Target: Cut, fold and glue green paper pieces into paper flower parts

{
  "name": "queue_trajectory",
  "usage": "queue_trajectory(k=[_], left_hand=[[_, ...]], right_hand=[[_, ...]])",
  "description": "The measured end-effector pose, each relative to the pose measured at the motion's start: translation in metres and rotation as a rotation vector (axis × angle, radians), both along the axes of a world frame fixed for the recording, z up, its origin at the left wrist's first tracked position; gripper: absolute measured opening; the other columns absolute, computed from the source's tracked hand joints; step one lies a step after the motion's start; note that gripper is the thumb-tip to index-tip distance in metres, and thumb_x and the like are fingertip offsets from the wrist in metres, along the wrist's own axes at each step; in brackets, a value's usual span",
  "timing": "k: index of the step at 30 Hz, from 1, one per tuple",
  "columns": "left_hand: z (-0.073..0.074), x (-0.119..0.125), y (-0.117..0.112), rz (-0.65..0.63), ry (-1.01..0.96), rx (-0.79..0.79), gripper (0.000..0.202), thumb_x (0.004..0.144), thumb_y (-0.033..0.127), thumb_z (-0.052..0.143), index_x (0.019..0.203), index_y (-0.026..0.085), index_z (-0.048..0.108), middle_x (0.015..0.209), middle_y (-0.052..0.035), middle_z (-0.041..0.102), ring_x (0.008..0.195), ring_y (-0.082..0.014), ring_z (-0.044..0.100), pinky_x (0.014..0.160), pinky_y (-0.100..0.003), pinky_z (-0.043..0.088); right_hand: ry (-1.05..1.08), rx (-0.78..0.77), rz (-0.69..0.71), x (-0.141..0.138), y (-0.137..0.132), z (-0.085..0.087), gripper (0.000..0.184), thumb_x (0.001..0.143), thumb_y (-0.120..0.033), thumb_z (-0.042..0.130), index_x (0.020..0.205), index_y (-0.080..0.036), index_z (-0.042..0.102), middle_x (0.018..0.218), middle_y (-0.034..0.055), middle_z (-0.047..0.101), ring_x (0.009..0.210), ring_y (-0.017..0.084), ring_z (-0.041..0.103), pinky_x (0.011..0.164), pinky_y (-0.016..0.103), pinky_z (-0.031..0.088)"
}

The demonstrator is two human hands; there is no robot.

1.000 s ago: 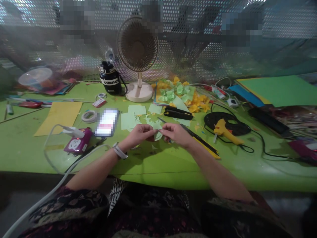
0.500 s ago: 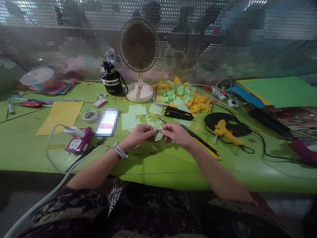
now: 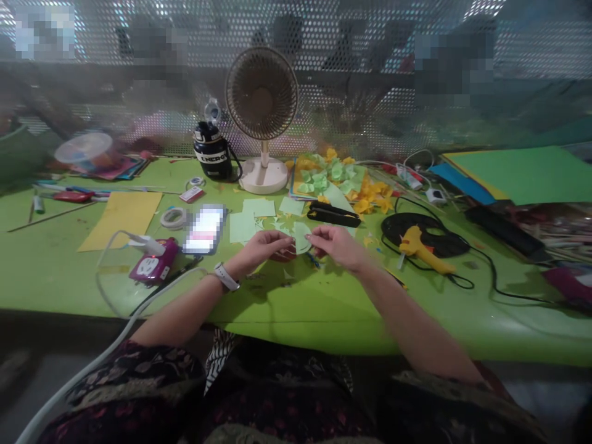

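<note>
Your right hand has thumb and forefinger closed together on the right edge of the pale green paper piece, which is between your two hands, above the green table. Your left hand has its fingers nearly closed at the left edge; whether they grip it, I cannot tell. The black stapler lies just behind.

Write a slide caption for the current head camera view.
Left hand and right hand at a pale green paper piece, with a fan beyond and a glue gun to the right.

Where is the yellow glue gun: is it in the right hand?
No, the glue gun lies farther right, apart from the right hand.
</note>
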State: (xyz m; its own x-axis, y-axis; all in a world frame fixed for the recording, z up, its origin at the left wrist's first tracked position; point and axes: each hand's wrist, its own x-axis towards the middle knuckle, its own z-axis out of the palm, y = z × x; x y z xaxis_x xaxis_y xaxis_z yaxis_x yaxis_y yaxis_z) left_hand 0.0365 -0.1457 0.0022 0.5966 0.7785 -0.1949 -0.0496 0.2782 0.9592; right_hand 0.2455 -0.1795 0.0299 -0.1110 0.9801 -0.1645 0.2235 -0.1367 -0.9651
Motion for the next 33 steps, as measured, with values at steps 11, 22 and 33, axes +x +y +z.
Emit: queue_trajectory(k=[11, 22, 33], left_hand=[[0.022, 0.028, 0.021, 0.07, 0.318, 0.364, 0.019, 0.087, 0.022, 0.063, 0.104, 0.014, 0.066, 0.1, -0.0108, 0.074, 0.09, -0.017, 0.07, 0.081, -0.032, 0.055], [-0.003, 0.102, 0.065, 0.097, 1.128, 1.186, 0.025, 0.094, 0.025, 0.05, 0.099, 0.014, 0.073, 0.11, -0.0146, 0.065, 0.111, -0.0268, 0.059, 0.088, -0.035, 0.046], [-0.021, 0.122, 0.068, 0.168, 1.204, 1.221, 0.03, 0.093, 0.024, 0.045, 0.098, 0.011, 0.071, 0.106, -0.0179, 0.065, 0.101, -0.0295, 0.061, 0.09, -0.044, 0.038]], right_hand=[[0.015, 0.26, -0.538, 0.131, 0.047, 0.005, 0.029, 0.066, -0.041, 0.082, 0.07, -0.021, 0.062, 0.064, -0.0008, 0.064, 0.06, 0.015, 0.062, 0.067, 0.032, 0.055], [-0.078, 0.302, -0.425, 0.111, 0.034, -0.015, 0.037, 0.063, -0.055, 0.076, 0.068, -0.022, 0.059, 0.064, -0.0013, 0.061, 0.063, 0.017, 0.06, 0.067, 0.032, 0.05], [-0.113, 0.309, -0.386, 0.105, 0.023, -0.013, 0.031, 0.068, -0.052, 0.071, 0.069, -0.023, 0.059, 0.063, -0.001, 0.058, 0.062, 0.017, 0.058, 0.065, 0.032, 0.048]])
